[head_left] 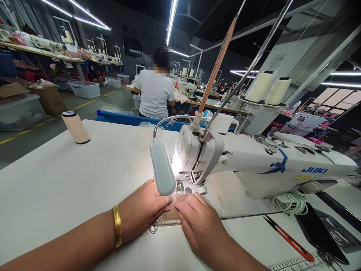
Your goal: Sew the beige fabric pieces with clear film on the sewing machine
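Observation:
Below the needle area of a white sewing machine (194,150), my two hands come close together, thumbs almost meeting. My left hand (143,203), with a gold bangle (117,226) on its wrist, has its fingers drawn together, partly covered by the grey lamp head (163,167). The fingers of my right hand (197,218) are curled and pressed together. What either hand pinches is too small or hidden to name. Under the fingertips lies a brown, shiny, tape-like patch (170,217) at the machine bed's front edge. The lamp lights the presser foot area.
A peach thread cone (76,128) stands on the white table (50,180) at left. Red-handled thread snips (290,239), a black phone-like slab (321,233) and a coil of pale green cord (290,203) lie at right. Ahead, a person in a white shirt (155,92) sits facing away.

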Demonstrator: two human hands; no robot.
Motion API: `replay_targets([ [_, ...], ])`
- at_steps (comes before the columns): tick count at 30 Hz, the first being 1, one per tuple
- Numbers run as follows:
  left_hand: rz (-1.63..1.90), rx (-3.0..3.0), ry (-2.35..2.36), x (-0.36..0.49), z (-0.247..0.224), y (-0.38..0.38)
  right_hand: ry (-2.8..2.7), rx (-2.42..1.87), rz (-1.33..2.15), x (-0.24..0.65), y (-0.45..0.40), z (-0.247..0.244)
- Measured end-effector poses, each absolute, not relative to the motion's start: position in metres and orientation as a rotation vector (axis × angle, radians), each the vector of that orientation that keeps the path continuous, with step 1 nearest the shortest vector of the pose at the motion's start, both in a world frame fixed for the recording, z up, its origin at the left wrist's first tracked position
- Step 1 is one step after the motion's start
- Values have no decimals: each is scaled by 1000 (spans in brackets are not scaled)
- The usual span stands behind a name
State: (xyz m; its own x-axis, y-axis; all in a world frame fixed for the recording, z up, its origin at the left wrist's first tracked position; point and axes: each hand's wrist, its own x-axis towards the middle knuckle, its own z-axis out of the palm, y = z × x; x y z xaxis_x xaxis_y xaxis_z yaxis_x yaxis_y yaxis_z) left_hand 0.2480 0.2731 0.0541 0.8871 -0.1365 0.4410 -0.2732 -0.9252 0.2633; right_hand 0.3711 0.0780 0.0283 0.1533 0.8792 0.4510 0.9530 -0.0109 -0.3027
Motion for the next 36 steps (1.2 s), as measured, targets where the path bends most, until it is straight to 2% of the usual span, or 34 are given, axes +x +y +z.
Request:
replay_targets([
  [18, 661, 2780, -256, 249, 26, 283, -1740, -1972, -173, 372, 80, 27],
  [36, 643, 2841, -260, 254, 55, 278, -1705, -2056, -204, 374, 86, 27],
])
